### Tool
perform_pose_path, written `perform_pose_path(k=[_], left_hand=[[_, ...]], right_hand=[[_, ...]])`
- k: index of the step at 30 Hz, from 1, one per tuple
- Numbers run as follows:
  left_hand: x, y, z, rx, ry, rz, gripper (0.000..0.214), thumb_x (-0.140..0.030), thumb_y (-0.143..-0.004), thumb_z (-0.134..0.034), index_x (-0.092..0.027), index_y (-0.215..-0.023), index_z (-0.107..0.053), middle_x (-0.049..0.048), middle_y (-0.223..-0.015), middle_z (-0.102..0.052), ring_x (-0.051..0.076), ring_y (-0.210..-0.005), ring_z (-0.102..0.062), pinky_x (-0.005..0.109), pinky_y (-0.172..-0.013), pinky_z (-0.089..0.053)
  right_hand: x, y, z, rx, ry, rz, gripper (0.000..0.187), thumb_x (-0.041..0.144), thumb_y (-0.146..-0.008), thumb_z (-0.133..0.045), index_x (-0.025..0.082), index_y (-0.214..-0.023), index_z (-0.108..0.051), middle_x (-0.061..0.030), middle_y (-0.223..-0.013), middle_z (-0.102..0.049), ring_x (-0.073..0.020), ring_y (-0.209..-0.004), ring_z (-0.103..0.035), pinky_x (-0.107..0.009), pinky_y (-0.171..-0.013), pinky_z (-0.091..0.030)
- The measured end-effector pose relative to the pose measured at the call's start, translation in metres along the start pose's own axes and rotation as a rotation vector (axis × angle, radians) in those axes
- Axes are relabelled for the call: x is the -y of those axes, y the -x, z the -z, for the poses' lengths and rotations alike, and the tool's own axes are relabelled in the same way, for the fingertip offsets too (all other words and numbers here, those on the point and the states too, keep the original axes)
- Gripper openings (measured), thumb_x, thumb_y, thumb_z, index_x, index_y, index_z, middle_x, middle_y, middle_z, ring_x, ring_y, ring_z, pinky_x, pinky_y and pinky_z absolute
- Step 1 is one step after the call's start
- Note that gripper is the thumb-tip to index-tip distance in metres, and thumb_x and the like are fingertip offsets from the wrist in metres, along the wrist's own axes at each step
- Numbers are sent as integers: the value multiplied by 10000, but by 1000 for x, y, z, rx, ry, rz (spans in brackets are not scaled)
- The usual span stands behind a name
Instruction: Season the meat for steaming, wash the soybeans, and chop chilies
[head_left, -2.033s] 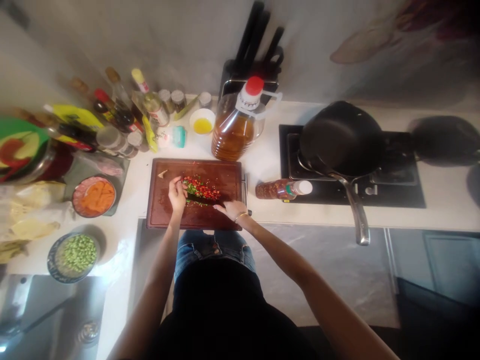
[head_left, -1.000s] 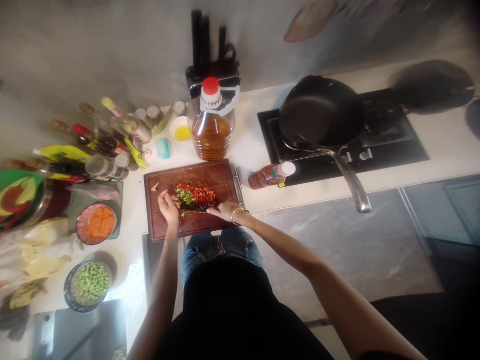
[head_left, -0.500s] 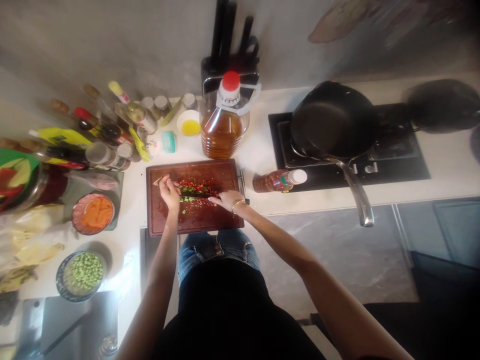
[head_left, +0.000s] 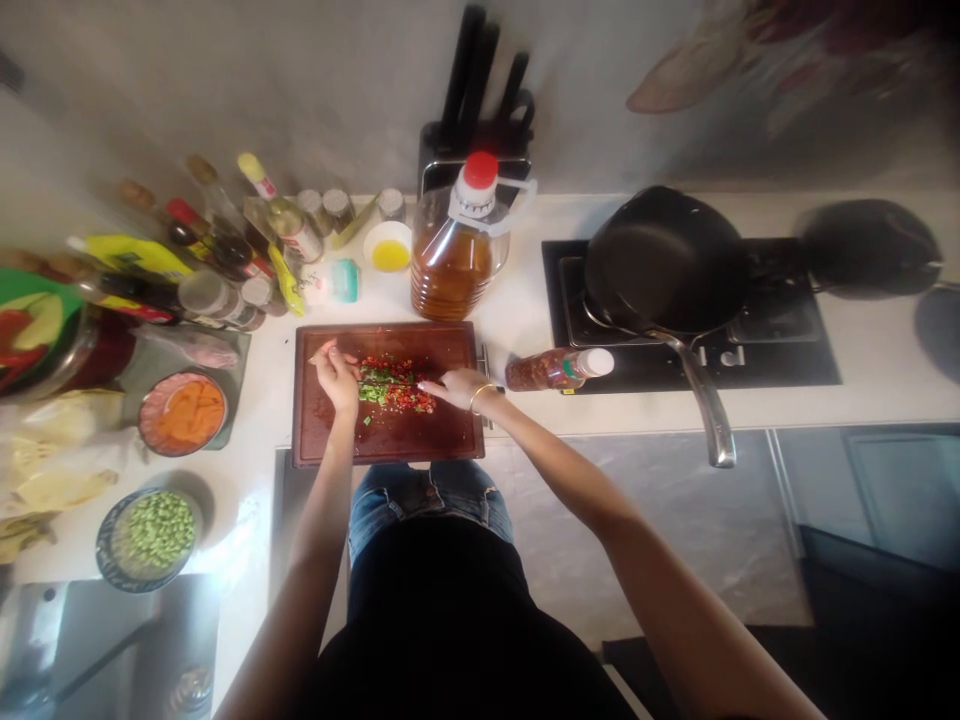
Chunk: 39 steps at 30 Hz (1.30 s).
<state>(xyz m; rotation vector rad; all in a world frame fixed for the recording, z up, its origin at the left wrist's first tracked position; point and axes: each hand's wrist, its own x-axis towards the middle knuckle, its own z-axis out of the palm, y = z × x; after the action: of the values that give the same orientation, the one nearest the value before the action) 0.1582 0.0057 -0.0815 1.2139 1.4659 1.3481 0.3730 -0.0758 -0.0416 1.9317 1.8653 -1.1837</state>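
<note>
A dark wooden cutting board (head_left: 322, 435) lies at the counter's front edge. On it sits a pile of chopped red and green chilli (head_left: 391, 385). My right hand (head_left: 461, 388), with a bangle at the wrist, is closed on a knife (head_left: 397, 384) whose blade runs across the pile. My left hand (head_left: 336, 372) rests curled on the board at the pile's left end, fingertips by the blade's tip. A small pale scrap lies at the board's far left corner.
A big oil jug (head_left: 457, 250) stands behind the board, a knife block behind it. A chilli-flake bottle (head_left: 559, 368) lies to the right, beside a hob with a black pan (head_left: 664, 262). Sauce bottles, a yellow-liquid dish (head_left: 388, 245), a bowl of orange slices (head_left: 185, 412) and green beans (head_left: 150, 525) crowd the left.
The knife has worked back and forth over the chilli pile, which is now more gathered. My left hand has shifted slightly left along the board. The camera has swayed.
</note>
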Motion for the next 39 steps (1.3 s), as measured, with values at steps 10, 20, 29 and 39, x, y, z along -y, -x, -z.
perform_pose_path(k=[10,20,29,39], left_hand=[[21,2,-17,55,-16,47,234,-367,-967,-446,-164,-1047,-530,-61,-607,-527,41,-421,-444,172,-421,-342],[15,1,6,6,53,77,307,-438,-964,-450,-162,-1080,-518,-53,-629,-545,21,-363,-406,173,-376,-284],[18,10,-2,38,7,105,267,-405,-952,-495,-174,-1073,-553,-53,-626,-542,26,-397,-420,175,-403,-316],[1,-23,-27,-15,139,6,266,-399,-952,-500,-175,-1093,-518,-60,-623,-525,33,-378,-397,189,-375,-294]], right_hand=[[-21,-29,4,18,54,-43,882,784,-872,-164,138,-990,-752,-176,-1039,-726,-285,-980,-687,-305,-794,-492],[2,-10,-6,24,59,-18,973,831,-819,-77,152,-968,-758,-173,-1002,-732,-283,-941,-696,-297,-754,-487],[-12,-24,-27,46,66,-51,883,772,-880,-116,161,-997,-743,-157,-1032,-729,-262,-965,-689,-284,-769,-481],[-20,-40,26,-20,118,-29,945,814,-841,-99,145,-1018,-742,-170,-1065,-722,-282,-988,-679,-295,-785,-482]])
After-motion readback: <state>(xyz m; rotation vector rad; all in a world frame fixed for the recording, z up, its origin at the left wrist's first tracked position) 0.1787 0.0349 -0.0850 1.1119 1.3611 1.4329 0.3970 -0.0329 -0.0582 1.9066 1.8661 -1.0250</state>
